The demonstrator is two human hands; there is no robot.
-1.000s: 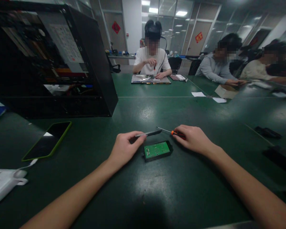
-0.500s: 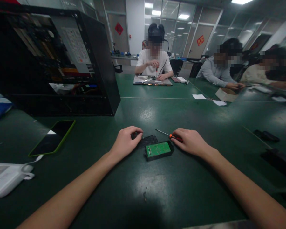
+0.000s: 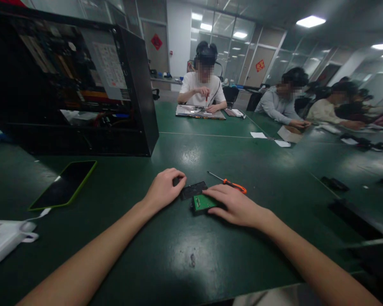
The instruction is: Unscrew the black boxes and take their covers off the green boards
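My right hand (image 3: 231, 204) reaches over a small black case with a green circuit board (image 3: 199, 202) in it. Its thumb is at the near edge and its fingers at the far edge, gripping the case and covering its right part. Just beyond this hand lies a screwdriver (image 3: 231, 184) with an orange and black handle, its shaft pointing left. A flat black cover (image 3: 194, 190) rests behind the case. Beside the cover's left end, my left hand (image 3: 167, 185) lies with fingers curled and thumb close to them; what they hold, if anything, is hidden.
An opened black computer tower (image 3: 137, 93) stands at the left. In front of it lie a green-edged phone (image 3: 64, 185) and a white device (image 3: 4, 238) with a cable. Across the green table (image 3: 191, 255), a person (image 3: 201, 89) works on a flat panel. Dark parts (image 3: 351, 216) lie at right.
My right hand has let go of the screwdriver, leaving it on the table, and moved left onto the circuit board case. My left hand stays nearly in place. The camera view has shifted slightly.
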